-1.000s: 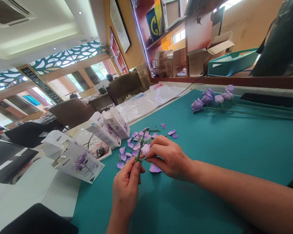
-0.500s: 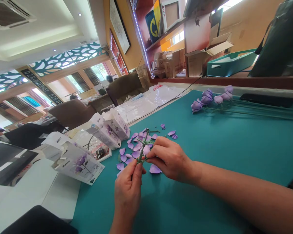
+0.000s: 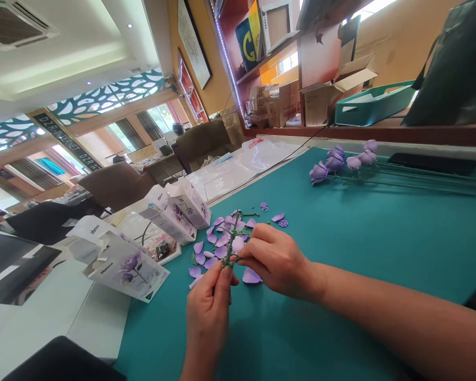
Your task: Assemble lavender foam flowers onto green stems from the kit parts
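The left hand point(image 3: 207, 323) has its fingers clamped round a green artificial flower stem point(image 3: 232, 238), bare of petals, held above the teal table mat point(image 3: 341, 264), the right hand's point(image 3: 275, 259) fingertips pinched on it, with many loose lilac petals point(image 3: 251, 275), two purple discs point(image 3: 283, 223) and about five finished purple roses point(image 3: 319, 172) lying apart.

- left hand point(image 3: 207, 317): wrist cut off by bottom edge
- right hand point(image 3: 275, 259): forearm runs off right edge
- green flower stem point(image 3: 232, 238): lower end hidden by left-hand fingers
- purple petals point(image 3: 208, 251): overlapping, edges partly hidden in the pile
- small purple discs point(image 3: 283, 223): detail too small to tell
- flower kit boxes point(image 3: 125, 267): small print unreadable
- dark bag point(image 3: 452, 69): cut off at upper right corner
- pixelated patch point(image 3: 178, 128): far back, upper middle, nothing to make out
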{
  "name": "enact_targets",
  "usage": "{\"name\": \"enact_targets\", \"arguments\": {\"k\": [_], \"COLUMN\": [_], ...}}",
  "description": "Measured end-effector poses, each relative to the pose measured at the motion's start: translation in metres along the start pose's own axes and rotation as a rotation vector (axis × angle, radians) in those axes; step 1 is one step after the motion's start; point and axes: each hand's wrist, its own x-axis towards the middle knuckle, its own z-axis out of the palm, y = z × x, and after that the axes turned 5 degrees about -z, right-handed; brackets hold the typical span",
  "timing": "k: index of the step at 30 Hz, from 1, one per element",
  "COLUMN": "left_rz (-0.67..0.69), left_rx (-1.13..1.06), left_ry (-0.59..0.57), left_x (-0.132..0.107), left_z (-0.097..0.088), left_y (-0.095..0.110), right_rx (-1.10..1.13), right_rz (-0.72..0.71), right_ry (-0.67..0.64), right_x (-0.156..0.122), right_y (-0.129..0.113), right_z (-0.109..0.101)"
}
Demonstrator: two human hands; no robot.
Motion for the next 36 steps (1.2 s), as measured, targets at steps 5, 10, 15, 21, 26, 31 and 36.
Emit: {"name": "enact_targets", "arguments": {"k": [5,10,15,21,26,31,36], "left_rz": [-0.032,-0.131,-0.163,-0.316,-0.333,-0.335,-0.326], "left_rx": [0.012,-0.124,-0.355,-0.594,-0.644,-0.646,-0.638], "left_ry": [0.005,0.069,0.01,-0.019,-0.003,-0.014,-0.021], "left_x": [0.0,0.007,0.014,0.02,0.021,0.02,0.02], "left_z": [-0.003,-0.013,-0.023,-0.031,-0.034,-0.034,-0.033], "left_y": [0.003,-0.001,-0.011,-0.016,-0.01,-0.008,-0.011], "right_rx": [0.171,0.124,-0.149,-0.235,-0.29,-0.35,-0.408], "right_rz": [0.054,0.342,0.583,0.623,0.629,0.641,0.665], "right_ry": [-0.004,0.002,-0.347,-0.635,-0.791,-0.965,-1.085], "right_x": [0.003,0.004,-0.016,-0.029,-0.02,-0.005,0.002], "right_y": [0.006,0.041,0.085,0.09,0.089,0.096,0.104], "right_z": [-0.006,-0.019,-0.003,0.017,0.027,0.054,0.08]}}
